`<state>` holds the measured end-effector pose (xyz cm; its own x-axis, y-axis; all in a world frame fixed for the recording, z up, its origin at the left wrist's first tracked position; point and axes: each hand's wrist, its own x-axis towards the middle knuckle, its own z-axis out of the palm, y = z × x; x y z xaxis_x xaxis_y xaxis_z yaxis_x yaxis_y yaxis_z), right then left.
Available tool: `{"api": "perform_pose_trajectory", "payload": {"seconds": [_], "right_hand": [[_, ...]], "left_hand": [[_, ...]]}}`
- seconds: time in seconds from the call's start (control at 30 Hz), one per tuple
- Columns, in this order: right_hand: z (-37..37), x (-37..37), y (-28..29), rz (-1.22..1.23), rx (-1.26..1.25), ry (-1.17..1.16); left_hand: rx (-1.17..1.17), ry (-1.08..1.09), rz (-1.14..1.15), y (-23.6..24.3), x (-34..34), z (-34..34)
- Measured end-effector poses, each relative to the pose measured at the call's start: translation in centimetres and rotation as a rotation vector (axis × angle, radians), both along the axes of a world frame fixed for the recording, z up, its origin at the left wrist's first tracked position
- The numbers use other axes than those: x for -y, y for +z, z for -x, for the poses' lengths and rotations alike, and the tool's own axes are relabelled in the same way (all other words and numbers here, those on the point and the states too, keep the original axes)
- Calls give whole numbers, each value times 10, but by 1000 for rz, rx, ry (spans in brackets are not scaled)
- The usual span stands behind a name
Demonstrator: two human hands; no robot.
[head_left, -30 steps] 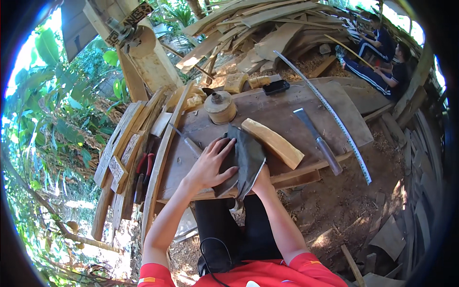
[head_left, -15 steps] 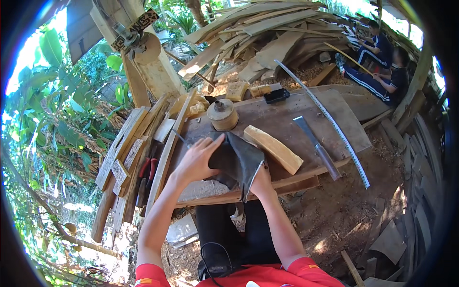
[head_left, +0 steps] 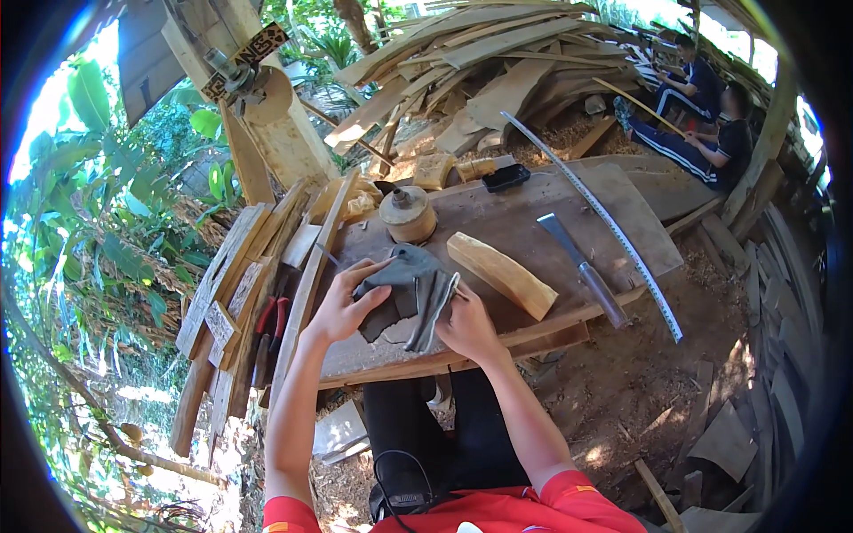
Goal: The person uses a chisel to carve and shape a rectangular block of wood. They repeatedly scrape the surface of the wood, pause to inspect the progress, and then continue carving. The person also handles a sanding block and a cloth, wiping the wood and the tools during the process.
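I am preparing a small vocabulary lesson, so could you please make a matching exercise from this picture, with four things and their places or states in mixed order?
1. Dark cloth
2. Wooden block
3. Chisel
4. Small black tray

A. Near the far edge of the bench
B. Lies with its blade pointing away from the person
C. Gripped by the left hand and the right hand
D. Lies between the cloth and the tool with a handle

Pairs: 1-C, 2-D, 3-B, 4-A
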<state>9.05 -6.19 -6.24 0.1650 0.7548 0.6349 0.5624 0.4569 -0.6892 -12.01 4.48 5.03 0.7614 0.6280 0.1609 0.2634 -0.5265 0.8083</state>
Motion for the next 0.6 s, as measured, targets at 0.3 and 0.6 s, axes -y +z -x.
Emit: {"api": "perform_pose_trajectory", "payload": {"seconds": [0.3, 0.6], "right_hand": [[9, 4, 11, 30, -237, -27], [4, 9, 20, 37, -249, 165]], "left_hand": [[203, 139, 180, -89, -36, 37], [325, 218, 603, -91, -18, 39]]}}
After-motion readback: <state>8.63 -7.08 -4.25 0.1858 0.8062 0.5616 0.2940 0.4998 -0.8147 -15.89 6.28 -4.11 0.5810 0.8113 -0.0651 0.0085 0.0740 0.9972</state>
